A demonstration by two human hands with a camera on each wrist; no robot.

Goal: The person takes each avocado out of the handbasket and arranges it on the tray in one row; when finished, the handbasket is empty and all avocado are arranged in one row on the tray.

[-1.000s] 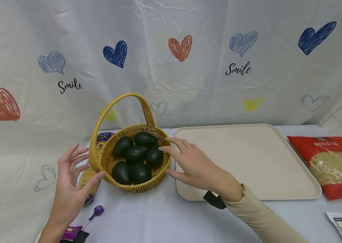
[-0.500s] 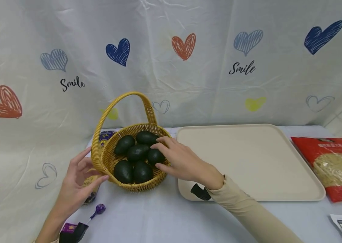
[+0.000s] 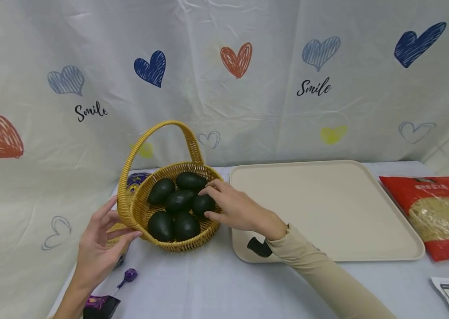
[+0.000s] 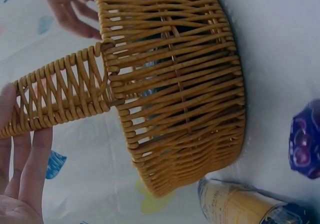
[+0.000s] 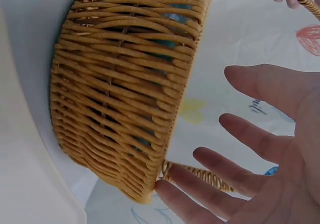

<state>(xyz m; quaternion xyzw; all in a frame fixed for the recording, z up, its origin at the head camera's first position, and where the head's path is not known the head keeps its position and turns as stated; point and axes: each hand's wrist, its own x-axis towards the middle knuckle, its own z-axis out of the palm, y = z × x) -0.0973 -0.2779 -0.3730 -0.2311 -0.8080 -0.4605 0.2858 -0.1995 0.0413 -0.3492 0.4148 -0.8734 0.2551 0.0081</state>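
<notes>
A yellow wicker basket (image 3: 182, 247) with a tall arched handle stands on the table, with several dark green avocados (image 3: 179, 201) in it. At the handle's (image 4: 60, 91) near-left side, my left hand (image 3: 98, 248) holds it between thumb and fingers. My right hand (image 3: 240, 208) reaches over the basket's right rim, its fingertips just above or at the rightmost avocado (image 3: 203, 204); whether they touch it is hard to tell. In the right wrist view, the right hand's fingers (image 5: 250, 134) are spread and slightly bent, holding nothing visible. The wicker wall hides most of the avocados in both wrist views.
A beige tray (image 3: 312, 204) lies right of the basket, a red bag of yellowish food (image 3: 435, 217) beyond it. A yellow and blue packet (image 3: 137, 179) lies behind the basket's left side. A purple lollipop (image 3: 130, 275) is near the left wrist.
My left hand has come up to the basket handle and taken hold of it. My right hand has moved left, over the basket rim to the rightmost avocado. The basket stays in place.
</notes>
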